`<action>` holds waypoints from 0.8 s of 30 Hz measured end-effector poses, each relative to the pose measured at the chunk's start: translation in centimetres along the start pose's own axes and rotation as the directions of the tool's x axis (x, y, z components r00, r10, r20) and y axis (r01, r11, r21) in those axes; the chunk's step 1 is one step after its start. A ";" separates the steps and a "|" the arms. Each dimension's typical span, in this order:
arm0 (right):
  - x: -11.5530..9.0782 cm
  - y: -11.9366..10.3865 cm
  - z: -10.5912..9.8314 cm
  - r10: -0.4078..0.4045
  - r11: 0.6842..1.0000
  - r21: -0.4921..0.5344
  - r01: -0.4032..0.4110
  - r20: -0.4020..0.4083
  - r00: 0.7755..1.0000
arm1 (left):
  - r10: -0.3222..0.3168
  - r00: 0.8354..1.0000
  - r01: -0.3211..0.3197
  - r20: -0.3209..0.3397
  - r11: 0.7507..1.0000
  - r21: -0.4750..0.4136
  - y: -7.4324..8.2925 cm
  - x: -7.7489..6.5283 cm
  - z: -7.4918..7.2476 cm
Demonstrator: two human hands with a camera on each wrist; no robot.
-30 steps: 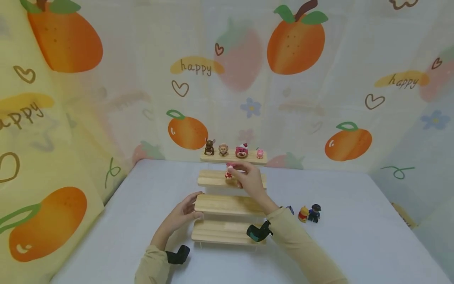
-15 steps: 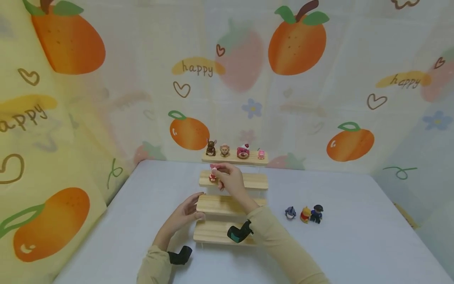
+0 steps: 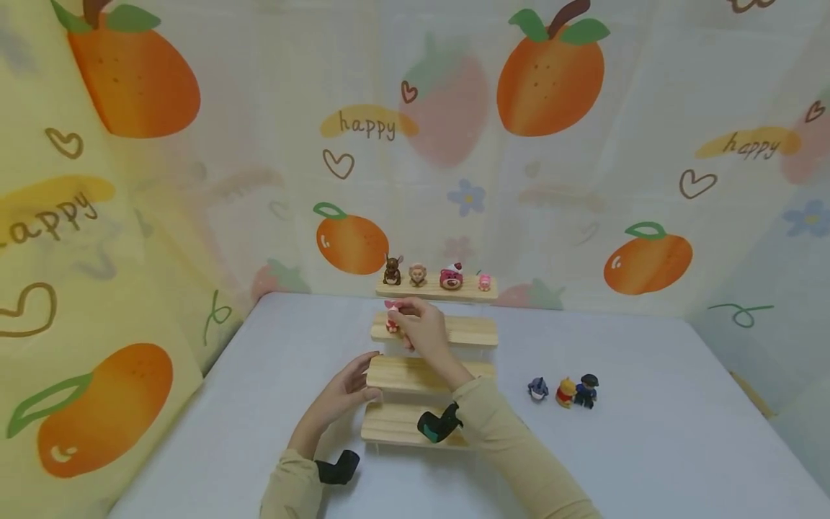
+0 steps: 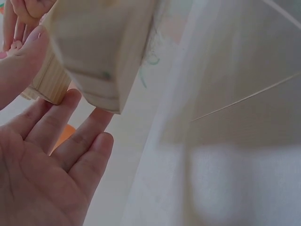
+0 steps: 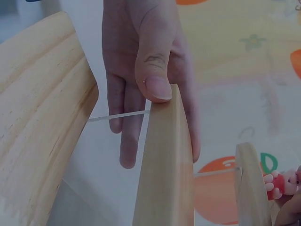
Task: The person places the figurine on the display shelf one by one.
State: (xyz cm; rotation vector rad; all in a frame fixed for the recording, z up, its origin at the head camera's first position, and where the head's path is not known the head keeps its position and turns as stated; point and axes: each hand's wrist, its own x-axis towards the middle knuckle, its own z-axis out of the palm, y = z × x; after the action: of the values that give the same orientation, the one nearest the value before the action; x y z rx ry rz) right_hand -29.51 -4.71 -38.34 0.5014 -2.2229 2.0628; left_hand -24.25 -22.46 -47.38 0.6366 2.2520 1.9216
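A small pink-and-red toy figurine point(image 3: 392, 317) is at the left end of the second plank from the top of a tiered wooden display stand point(image 3: 470, 331). My right hand point(image 3: 424, 331) pinches it between thumb and fingers, close over the wood. In the right wrist view, the figurine point(image 5: 282, 183) shows at the lower right edge. My left hand point(image 3: 337, 396) holds the stand's left side, with its thumb at the front of the third plank and fingers behind it. In the left wrist view, the left hand's fingertips point(image 4: 104, 140) meet the plank ends.
Several figurines line the top plank: a brown one point(image 3: 392, 270), a lion-like one point(image 3: 418, 274), a dark pink bear point(image 3: 451, 276) and a small pink one point(image 3: 484, 281). On the white table point(image 3: 648, 447), right of the stand, are a grey-blue figurine point(image 3: 537, 389), a yellow-and-red bear point(image 3: 565, 392) and a dark-capped figure point(image 3: 588, 391).
My right hand has carried the pink-and-red figurine left along the second plank to its left end. The grey-blue figurine came into full view. The left hand has kept its place.
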 end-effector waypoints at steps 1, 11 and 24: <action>0.0 0.0 0.0 0.003 1.000 0.000 -0.003 -0.003 1.000 | -0.004 1.000 0.004 -0.003 1.000 0.003 0.0 0.0 0.0; 0.3 -0.2 0.2 0.039 0.998 -0.042 -0.039 -0.010 0.999 | -0.006 1.000 0.006 -0.011 1.000 0.011 -0.1 0.2 0.2; 0.1 -0.7 0.2 0.059 0.997 -0.052 -0.059 -0.001 0.998 | -0.007 1.000 0.007 0.002 1.000 0.001 0.2 0.2 0.1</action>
State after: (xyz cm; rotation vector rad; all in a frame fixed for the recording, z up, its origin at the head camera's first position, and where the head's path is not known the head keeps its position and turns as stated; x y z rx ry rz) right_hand -29.41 -4.94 -37.70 0.4373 -2.3123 2.0267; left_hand -24.30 -22.27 -47.13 0.6291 2.2514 1.9157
